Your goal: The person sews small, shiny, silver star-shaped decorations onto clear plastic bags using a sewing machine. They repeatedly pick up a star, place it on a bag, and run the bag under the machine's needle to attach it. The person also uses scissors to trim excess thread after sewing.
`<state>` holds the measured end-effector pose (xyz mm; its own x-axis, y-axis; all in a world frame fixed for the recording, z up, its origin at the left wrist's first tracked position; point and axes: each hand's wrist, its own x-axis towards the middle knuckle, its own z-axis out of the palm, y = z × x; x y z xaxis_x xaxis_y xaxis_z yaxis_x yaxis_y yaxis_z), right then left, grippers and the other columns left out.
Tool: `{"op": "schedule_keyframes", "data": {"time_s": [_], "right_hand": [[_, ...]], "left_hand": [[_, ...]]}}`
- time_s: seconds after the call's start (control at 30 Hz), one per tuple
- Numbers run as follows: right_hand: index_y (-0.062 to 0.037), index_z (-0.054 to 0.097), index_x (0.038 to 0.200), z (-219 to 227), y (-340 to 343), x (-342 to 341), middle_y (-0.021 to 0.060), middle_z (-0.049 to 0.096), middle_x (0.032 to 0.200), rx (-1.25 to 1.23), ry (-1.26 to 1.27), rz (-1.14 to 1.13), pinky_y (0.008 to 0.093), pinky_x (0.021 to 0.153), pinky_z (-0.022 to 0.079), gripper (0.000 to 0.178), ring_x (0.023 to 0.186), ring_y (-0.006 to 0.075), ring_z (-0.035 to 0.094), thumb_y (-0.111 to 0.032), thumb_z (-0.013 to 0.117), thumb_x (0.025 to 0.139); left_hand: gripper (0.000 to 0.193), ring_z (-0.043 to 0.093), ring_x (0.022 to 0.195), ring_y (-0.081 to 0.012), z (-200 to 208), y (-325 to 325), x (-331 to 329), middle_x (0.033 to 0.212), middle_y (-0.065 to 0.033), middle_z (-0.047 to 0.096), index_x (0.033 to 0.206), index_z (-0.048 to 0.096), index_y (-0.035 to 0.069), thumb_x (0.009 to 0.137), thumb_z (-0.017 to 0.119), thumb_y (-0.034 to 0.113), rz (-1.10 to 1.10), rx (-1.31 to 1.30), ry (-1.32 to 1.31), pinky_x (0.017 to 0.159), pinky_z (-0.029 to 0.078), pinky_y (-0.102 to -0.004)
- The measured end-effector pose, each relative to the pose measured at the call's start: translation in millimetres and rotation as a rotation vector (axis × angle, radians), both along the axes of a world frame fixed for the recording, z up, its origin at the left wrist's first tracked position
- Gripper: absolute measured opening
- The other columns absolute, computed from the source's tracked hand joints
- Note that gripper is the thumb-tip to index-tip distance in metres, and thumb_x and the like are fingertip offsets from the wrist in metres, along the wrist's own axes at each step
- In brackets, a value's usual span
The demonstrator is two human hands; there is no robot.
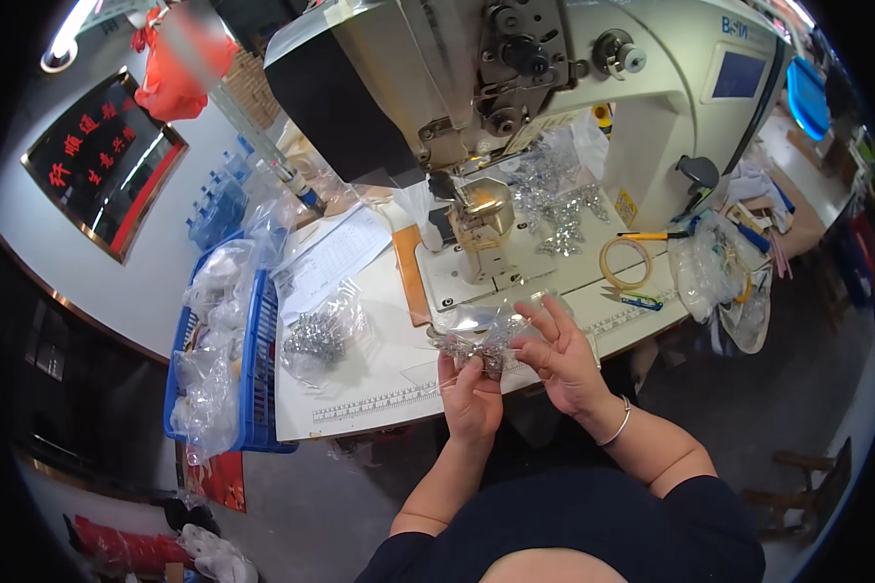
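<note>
My left hand (471,396) grips a clear plastic bag (486,352) with small silvery metal pieces bunched inside, at the table's front edge below the sewing machine. Thumb and fingers close around the bag from below. Just right of it, my right hand (569,367) has its fingers apart beside the raised clear film of the bag; whether the fingertips touch the film is hard to tell. The sewing machine's needle area (486,257) stands right behind both hands. Another clear bag of silvery pieces (316,335) lies on the table to the left.
More silvery pieces (559,209) lie on the machine bed. A tape roll (625,263), thread snips (634,299) and a plastic bag (715,267) are at right. A paper sheet (335,255) and a blue basket (262,379) of clear bags are at left. A ruler strip (374,400) runs along the front edge.
</note>
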<state>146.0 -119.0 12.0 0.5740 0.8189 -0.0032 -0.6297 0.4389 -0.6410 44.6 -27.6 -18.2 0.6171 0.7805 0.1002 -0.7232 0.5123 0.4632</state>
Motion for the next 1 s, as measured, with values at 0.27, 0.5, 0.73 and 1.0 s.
{"op": "schedule_keyframes", "data": {"time_s": [0.27, 0.5, 0.73, 1.0], "right_hand": [[-0.0025, -0.003, 0.145, -15, 8, -11, 0.0219, 0.047, 0.128, -0.001, -0.099, -0.134, 0.0295, 0.085, 0.051, 0.093, 0.098, 0.0196, 0.06, 0.009, 0.063, 0.08], [-0.0074, 0.011, 0.146, -9, 2, 7, 0.014, 0.043, 0.128, 0.006, -0.056, -0.312, 0.0275, 0.085, 0.048, 0.079, 0.103, 0.0181, 0.054, 0.003, 0.058, 0.084], [-0.0178, 0.058, 0.116, 7, -23, 36, 0.0044, 0.051, 0.118, -0.205, -1.914, -0.762, 0.0487, 0.102, 0.027, 0.049, 0.113, 0.0229, 0.045, -0.014, 0.072, 0.069], [-0.0166, 0.065, 0.097, 17, -6, 43, -0.0025, 0.059, 0.092, 0.088, -2.257, -0.519, 0.0471, 0.097, 0.035, 0.028, 0.093, 0.0179, 0.057, -0.016, 0.066, 0.069]], "left_hand": [[0.043, 0.055, 0.11, -0.0218, -8, -4, 3, 0.12, -0.0082, 0.054, 0.125, 0.045, 0.009, 0.086, 0.049, -0.007, 0.076, 0.075, 0.061, 0.092, 0.048, -0.0372], [0.043, 0.058, 0.105, -0.0213, -4, 10, -3, 0.12, -0.0087, 0.055, 0.128, 0.043, 0.011, 0.088, 0.047, -0.004, 0.004, -0.006, 0.059, 0.085, 0.053, -0.035], [0.042, 0.06, 0.099, -0.0184, 7, 23, -17, 0.114, -0.0074, 0.057, 0.126, 0.045, 0.01, 0.087, 0.051, -0.003, -0.223, -0.148, 0.128, 0.078, 0.055, -0.0302], [0.037, 0.061, 0.09, -0.014, 4, 13, -12, 0.105, -0.0052, 0.059, 0.12, 0.051, 0.008, 0.085, 0.056, -0.003, -0.316, -0.144, 0.248, 0.075, 0.052, -0.0265]]}}
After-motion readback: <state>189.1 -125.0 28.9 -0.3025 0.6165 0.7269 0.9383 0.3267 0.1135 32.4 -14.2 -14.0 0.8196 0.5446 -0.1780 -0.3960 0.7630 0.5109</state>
